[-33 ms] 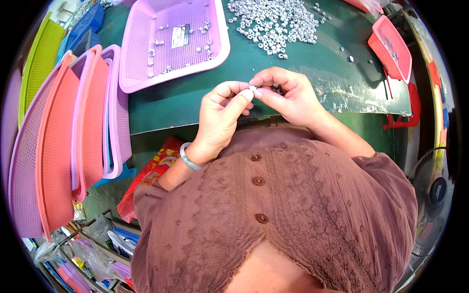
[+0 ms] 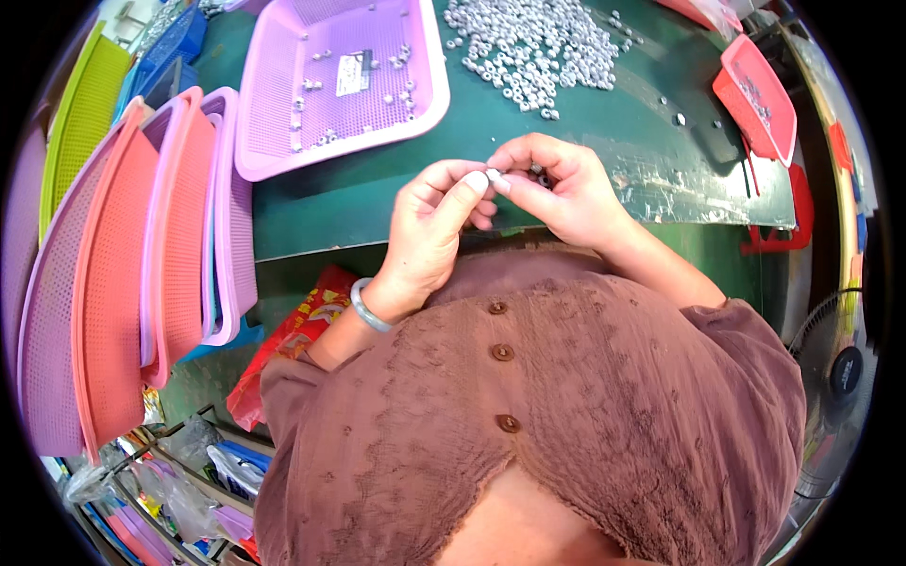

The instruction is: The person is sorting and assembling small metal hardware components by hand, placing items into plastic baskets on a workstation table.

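My left hand [image 2: 425,224] and my right hand [image 2: 574,200] meet above the table's near edge. Thumb and forefinger of each pinch one small silvery part [image 2: 494,175] from either side; fingertips cover most of it. Several more small grey ring-like metal parts [image 2: 540,173] lie tucked in the curled fingers of my right hand. Beyond my hands, a heap of similar grey metal parts [image 2: 538,52] is spread over the green table [image 2: 377,193]. Left of it, a purple perforated basket [image 2: 344,113] holds a scattering of such parts and a white label.
Pink and purple baskets [image 2: 118,283] are stacked on edge at the left, beside a lime-green one [image 2: 85,118]. At the right table edge sits a small red basket [image 2: 755,99] with some parts. A fan [image 2: 840,368] stands at the far right.
The whole view has shifted slightly, with the table and baskets a little further right. Both hands keep the same pinch on the small part.
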### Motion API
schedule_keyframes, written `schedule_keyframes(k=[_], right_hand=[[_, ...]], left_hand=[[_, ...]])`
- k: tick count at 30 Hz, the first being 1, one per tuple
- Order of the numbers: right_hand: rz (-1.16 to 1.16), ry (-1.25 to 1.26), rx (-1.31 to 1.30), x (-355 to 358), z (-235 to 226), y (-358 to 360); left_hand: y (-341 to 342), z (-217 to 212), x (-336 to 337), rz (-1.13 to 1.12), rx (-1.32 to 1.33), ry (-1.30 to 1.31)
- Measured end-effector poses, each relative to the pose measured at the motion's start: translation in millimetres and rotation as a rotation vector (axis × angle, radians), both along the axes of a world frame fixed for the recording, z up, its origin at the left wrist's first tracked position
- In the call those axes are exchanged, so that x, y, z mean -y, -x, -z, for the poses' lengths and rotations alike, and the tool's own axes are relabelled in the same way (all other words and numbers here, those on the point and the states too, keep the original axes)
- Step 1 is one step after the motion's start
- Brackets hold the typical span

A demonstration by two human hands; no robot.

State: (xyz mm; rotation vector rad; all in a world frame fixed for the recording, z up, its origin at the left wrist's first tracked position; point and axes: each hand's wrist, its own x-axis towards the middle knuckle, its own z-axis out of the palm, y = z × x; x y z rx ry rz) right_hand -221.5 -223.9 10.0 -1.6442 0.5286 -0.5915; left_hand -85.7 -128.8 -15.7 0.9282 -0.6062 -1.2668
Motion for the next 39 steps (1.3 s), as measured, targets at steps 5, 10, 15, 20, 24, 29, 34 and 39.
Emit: schedule_keyframes(k=[5,10,15,20,24,29,34,39], right_hand=[[-0.23,0.477,-0.024,3,-17,-9],[-0.524,0.779,0.059,6,-24,-32],[-0.5,0.82,0.005,29,-53,-57],[-0.342,1.135,-0.333,75,-50,-132],[-0.532,1.24,-0.668,88,-21,-174],[-0.621,1.239,-0.857,77,-22,-189],[-0.648,0.803,-0.387,83,-43,-184],[-0.493,0.347,0.061,58,-57,-161]], left_hand=[[-4,-1,6,0.329,-0.75,-0.112],[-16,10,4,0.324,-1.043,-0.073],[-36,0,-13,0.166,-0.725,-0.238],[-51,-9,-28,0.13,-0.535,-0.2],[-64,-27,-31,0.034,-0.417,-0.155],[-84,-38,-37,-0.051,-0.406,-0.11],[-95,-47,-35,-0.136,-0.383,-0.076],[-99,-62,-23,-0.237,-0.256,-0.089]])
